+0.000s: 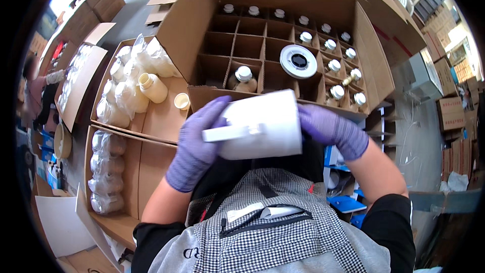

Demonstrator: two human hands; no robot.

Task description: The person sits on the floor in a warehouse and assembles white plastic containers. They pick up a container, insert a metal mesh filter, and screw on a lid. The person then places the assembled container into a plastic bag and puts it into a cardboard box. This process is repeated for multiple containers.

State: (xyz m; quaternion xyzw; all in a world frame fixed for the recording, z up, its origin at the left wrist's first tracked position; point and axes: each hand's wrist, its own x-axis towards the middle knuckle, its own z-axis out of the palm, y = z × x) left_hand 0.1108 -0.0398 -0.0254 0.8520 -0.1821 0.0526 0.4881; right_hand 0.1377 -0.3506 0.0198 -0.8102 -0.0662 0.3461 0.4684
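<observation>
Between my hands I hold a white cylindrical jug [273, 131] with a bar-like side handle, tilted on its side and slightly blurred. My left hand [197, 139] is closed round it at the handle side, and my right hand [328, 126] grips its other end. Both wear purple gloves. Just beyond, a divided carton [376, 65] holds several white-capped bottles [244, 74]. A round white lid-like disc [303, 68] with a black centre lies on the dividers. Several of the carton's compartments hold nothing.
To the left, a carton [166, 98] contains bagged cream bottles, one uncapped bottle [153, 88] and a small cream cup [182, 101]. Nearer is another carton [151, 177] with plastic-wrapped jars [107, 172]. A person [40, 91] works at the far left. Stacked boxes [451, 114] stand right.
</observation>
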